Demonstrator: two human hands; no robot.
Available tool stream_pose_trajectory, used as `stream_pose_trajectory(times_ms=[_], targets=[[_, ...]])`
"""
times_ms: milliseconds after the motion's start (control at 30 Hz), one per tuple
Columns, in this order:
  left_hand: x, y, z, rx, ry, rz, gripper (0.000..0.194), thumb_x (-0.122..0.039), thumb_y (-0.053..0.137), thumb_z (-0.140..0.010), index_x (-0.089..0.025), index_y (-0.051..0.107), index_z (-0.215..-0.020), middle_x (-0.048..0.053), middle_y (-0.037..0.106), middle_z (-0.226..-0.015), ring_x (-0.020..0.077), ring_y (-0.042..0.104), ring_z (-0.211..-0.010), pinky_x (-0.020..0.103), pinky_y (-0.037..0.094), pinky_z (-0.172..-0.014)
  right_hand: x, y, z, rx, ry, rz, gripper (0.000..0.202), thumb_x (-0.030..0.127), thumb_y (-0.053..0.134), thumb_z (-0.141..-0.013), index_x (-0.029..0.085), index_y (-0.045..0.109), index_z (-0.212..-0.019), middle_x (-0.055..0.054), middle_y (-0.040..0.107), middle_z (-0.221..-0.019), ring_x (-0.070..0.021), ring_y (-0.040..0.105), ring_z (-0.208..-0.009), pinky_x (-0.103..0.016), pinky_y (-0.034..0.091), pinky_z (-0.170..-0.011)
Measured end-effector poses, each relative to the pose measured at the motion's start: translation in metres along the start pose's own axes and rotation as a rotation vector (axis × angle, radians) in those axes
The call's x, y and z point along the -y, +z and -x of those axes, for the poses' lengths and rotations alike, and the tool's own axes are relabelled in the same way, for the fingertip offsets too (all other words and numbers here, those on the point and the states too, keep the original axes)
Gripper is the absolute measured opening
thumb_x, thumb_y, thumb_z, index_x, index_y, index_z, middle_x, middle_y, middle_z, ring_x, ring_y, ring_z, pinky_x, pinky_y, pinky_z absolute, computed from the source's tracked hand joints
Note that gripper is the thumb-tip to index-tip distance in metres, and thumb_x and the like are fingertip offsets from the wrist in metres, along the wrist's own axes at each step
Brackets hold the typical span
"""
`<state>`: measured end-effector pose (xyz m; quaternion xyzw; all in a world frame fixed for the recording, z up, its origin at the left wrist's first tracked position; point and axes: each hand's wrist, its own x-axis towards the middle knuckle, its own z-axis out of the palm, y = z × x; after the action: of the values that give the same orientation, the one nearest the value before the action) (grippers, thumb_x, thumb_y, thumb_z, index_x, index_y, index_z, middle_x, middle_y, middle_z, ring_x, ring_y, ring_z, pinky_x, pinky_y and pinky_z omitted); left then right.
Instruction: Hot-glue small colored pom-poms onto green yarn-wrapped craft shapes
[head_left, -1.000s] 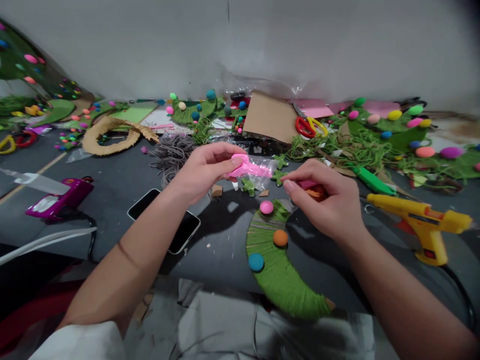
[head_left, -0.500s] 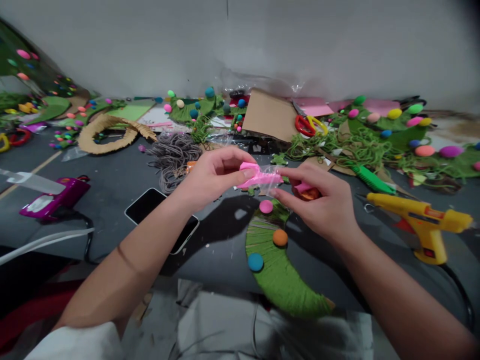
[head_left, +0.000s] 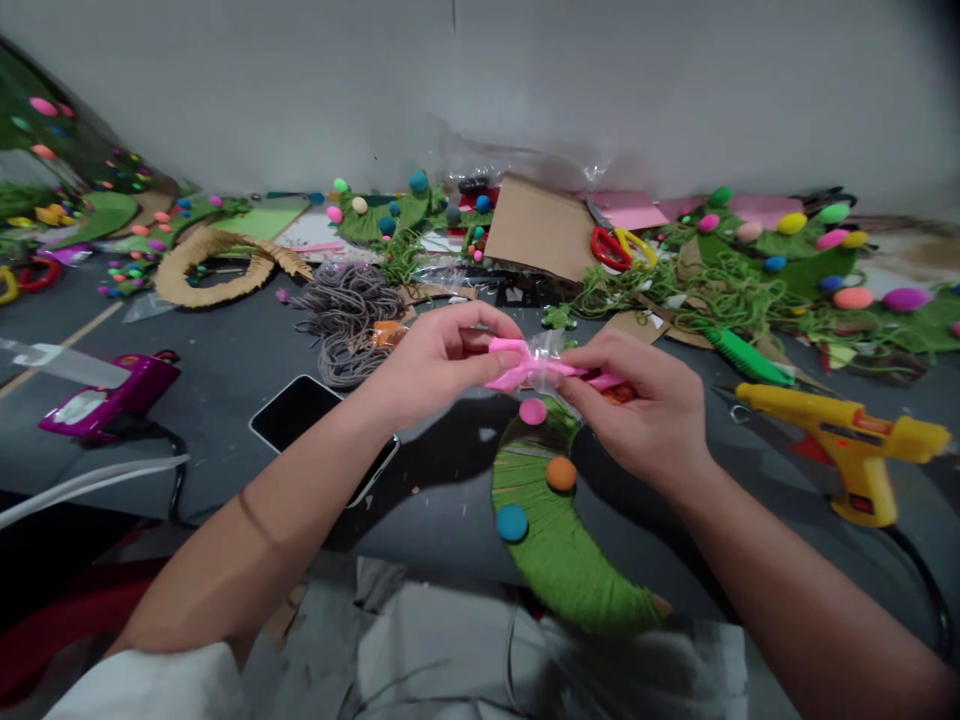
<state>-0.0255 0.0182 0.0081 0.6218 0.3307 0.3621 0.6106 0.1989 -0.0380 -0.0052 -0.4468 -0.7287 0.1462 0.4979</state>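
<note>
Between my hands is a folded pink strip (head_left: 508, 372), paper or fabric, with clear plastic film or tape (head_left: 546, 362) around its middle. My left hand (head_left: 450, 355) pinches the strip's left end between thumb and fingers. At the other end my right hand (head_left: 637, 395) closes on the strip and the clear plastic; something shiny orange-brown (head_left: 619, 392) shows partly behind its fingers. Just below lies a green yarn-wrapped crescent (head_left: 570, 560) overhanging the table edge, bearing a pink ball (head_left: 533, 411), an orange ball (head_left: 561, 474) and a blue ball (head_left: 512, 523).
A yellow glue gun (head_left: 855, 440) lies right, a purple glue gun (head_left: 112, 395) left. A phone (head_left: 296, 412) sits under my left forearm. Behind are grey yarn (head_left: 349, 310), a cardboard piece (head_left: 540, 228), scissors (head_left: 622, 248), green yarn (head_left: 637, 285) and a green brush-like tool (head_left: 750, 357).
My right hand has moved slightly left and its fingers have closed onto the plastic and strip. My left hand and the strip have shifted a little right and down.
</note>
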Motion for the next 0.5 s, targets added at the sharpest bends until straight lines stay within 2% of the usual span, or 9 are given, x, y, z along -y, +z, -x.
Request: stream_pose_trajectory(times_ms=[100,167,200,267,367,400,500], targets=[[-0.003,-0.020,-0.005,-0.163,0.047,-0.079,0.023,-0.026,0.087,-0.079,-0.016,0.071,-0.094,0.002,0.073,-0.079,0.0123,0.068,-0.070,0.024,0.054,-0.067,-0.002,-0.008,-0.006,-0.215,0.185,-0.142,0.011,0.031,0.073,-0.095,0.025,0.070,-0.087,0.001,0.059,-0.065,-0.0140,0.051,-0.055,-0.032,0.038,-0.052],[-0.004,-0.036,-0.009,-0.272,0.036,-0.112,0.023,-0.023,0.085,-0.077,-0.017,0.072,-0.095,0.002,0.071,-0.081,0.0127,0.066,-0.071,0.025,0.052,-0.067,-0.007,-0.013,-0.011,-0.330,0.278,-0.400,0.015,0.029,0.069,-0.096,0.023,0.066,-0.082,0.001,0.057,-0.065,-0.0133,0.049,-0.052,-0.031,0.036,-0.049],[-0.004,-0.043,-0.010,-0.299,0.004,-0.152,0.021,-0.021,0.083,-0.077,-0.017,0.073,-0.096,0.002,0.071,-0.082,0.0128,0.065,-0.071,0.025,0.051,-0.065,-0.009,-0.015,-0.013,-0.341,0.317,-0.527,0.018,0.029,0.068,-0.095,0.023,0.065,-0.079,0.001,0.057,-0.067,-0.0131,0.050,-0.053,-0.031,0.035,-0.048],[-0.003,-0.052,-0.012,-0.336,-0.034,-0.294,0.017,-0.020,0.078,-0.078,-0.017,0.073,-0.094,0.002,0.069,-0.082,0.0124,0.061,-0.070,0.025,0.046,-0.062,-0.014,-0.016,-0.015,-0.279,0.389,-0.671,0.030,0.036,0.067,-0.095,0.022,0.061,-0.069,0.000,0.055,-0.068,-0.0123,0.051,-0.053,-0.030,0.035,-0.047],[0.001,-0.058,-0.014,-0.349,-0.078,-0.544,0.015,-0.016,0.070,-0.078,-0.017,0.073,-0.092,0.003,0.069,-0.081,0.0139,0.059,-0.069,0.027,0.045,-0.063,-0.017,-0.015,-0.014,-0.151,0.455,-0.642,0.046,0.050,0.069,-0.096,0.021,0.057,-0.063,0.002,0.052,-0.063,-0.0101,0.048,-0.051,-0.027,0.033,-0.047],[0.002,-0.060,-0.014,-0.360,-0.090,-0.604,0.016,-0.016,0.067,-0.077,-0.017,0.073,-0.092,0.003,0.069,-0.081,0.0149,0.060,-0.069,0.029,0.045,-0.063,-0.018,-0.014,-0.014,-0.123,0.472,-0.626,0.042,0.048,0.072,-0.095,0.021,0.059,-0.066,0.002,0.055,-0.065,-0.0096,0.048,-0.051,-0.027,0.033,-0.046],[0.005,-0.069,-0.014,-0.433,-0.100,-0.715,0.020,-0.017,0.059,-0.078,-0.018,0.072,-0.093,0.003,0.067,-0.078,0.0165,0.059,-0.067,0.031,0.044,-0.062,-0.018,-0.013,-0.014,-0.067,0.572,-0.675,0.011,0.033,0.075,-0.090,0.024,0.069,-0.086,0.001,0.065,-0.073,-0.0106,0.053,-0.053,-0.026,0.038,-0.047]])
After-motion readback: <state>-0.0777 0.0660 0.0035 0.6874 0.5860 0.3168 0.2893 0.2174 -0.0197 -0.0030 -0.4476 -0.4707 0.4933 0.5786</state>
